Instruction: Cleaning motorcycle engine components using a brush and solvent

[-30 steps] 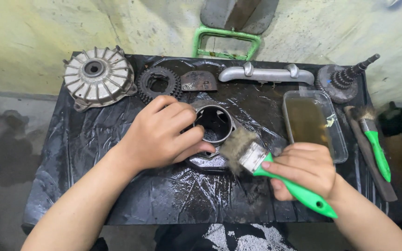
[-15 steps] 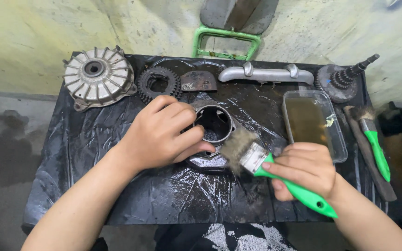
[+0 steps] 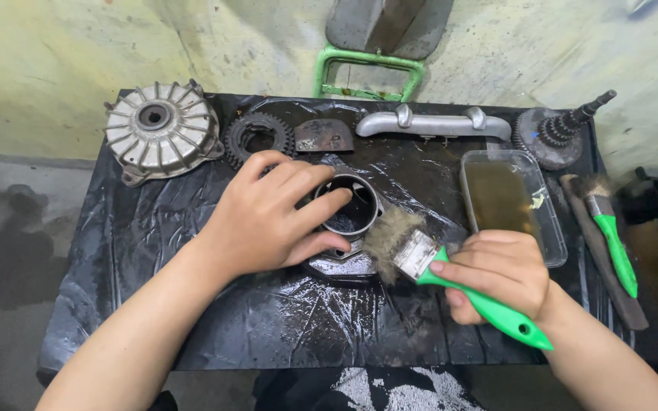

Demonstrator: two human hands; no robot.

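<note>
A dark, oily metal cylinder part (image 3: 353,221) stands on the black plastic sheet (image 3: 192,304) at the middle of the low table. My left hand (image 3: 268,217) wraps around its left side, fingers over the rim and thumb at its base. In my right hand (image 3: 500,274) is a green-handled paintbrush (image 3: 420,255). Its dirty bristles touch the cylinder's right side.
Along the back lie a finned silver hub (image 3: 160,128), a black sprocket (image 3: 259,137), a rusty plate (image 3: 324,135), a silver grab handle (image 3: 432,123) and a gear shaft (image 3: 561,129). A clear tray of brown liquid (image 3: 508,199) and a second green brush (image 3: 611,232) sit at right.
Almost nothing differs: both hands stay on the cylinder and brush, with the brush bristles shifting only slightly against the part.
</note>
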